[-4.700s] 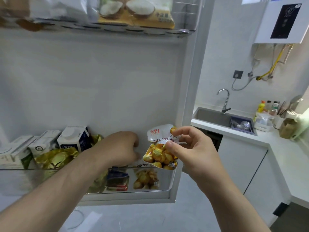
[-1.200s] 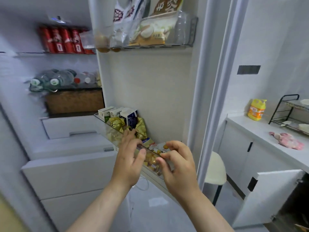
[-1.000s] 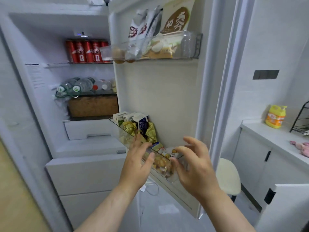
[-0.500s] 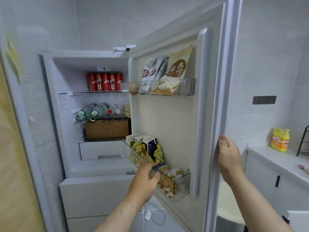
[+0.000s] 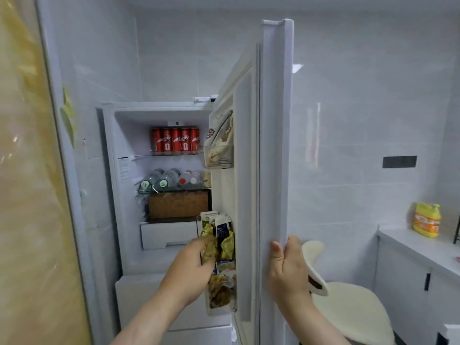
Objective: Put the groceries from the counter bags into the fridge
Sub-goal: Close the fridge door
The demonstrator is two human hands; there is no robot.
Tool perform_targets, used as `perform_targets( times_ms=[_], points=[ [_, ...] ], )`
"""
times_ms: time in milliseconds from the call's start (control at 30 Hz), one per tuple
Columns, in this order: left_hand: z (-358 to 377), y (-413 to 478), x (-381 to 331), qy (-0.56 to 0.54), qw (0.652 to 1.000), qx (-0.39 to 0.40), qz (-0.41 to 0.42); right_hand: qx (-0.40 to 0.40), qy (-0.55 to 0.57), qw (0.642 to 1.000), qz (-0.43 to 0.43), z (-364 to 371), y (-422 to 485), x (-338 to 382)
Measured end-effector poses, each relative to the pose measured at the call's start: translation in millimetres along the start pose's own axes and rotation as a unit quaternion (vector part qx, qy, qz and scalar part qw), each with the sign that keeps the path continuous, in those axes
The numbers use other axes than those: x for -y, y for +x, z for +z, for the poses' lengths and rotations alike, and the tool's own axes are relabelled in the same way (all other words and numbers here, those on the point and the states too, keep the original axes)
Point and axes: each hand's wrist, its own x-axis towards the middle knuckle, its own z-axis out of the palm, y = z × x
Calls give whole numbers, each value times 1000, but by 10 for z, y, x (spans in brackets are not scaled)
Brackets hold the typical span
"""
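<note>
Gripping the fridge door (image 5: 272, 145) by its outer edge, the right hand (image 5: 290, 270) has thumb and fingers curled round it. Left hand (image 5: 194, 262) at the lower door shelf (image 5: 214, 311) — blurred, finger state cannot be told — where the snack packets (image 5: 227, 246) sit.

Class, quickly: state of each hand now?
Left hand: at the gold foil snack packets, blurred; grip cannot be told.
Right hand: grips the white fridge door edge.

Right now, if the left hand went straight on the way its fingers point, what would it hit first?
Most likely the gold snack packets in the lower door bin: the left hand points straight at them. Blur hides whether it already touches them.
</note>
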Motion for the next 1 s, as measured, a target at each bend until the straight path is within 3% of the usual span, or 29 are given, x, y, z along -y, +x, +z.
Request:
perform_targets(
  times_ms=[100, 333, 500, 633, 700, 1000],
  points=[
    [-331, -150, -238, -59, 997, -34, 45, 48, 3, 999, -15, 157, -128, 199],
    [-795, -218, -399, -47, 989, -87, 105, 120, 9, 992, -40, 586, -380, 514],
    [-860, -141, -274, -22, 992, -99, 77, 124, 42, 985, -111, 954, -506, 578],
    [-997, -51, 7, -28, 985, -162, 55, 192, 59, 957, -210, 1206, -439, 484],
    [-1075, 21, 147, -36, 980, -192, 47, 226, 37, 938, -260, 1320, -285, 423],
    [-1340, 407, 755, -48, 953, -300, 11, 239, -53, 898, -366, 2181, 659, 212]
  ],
)
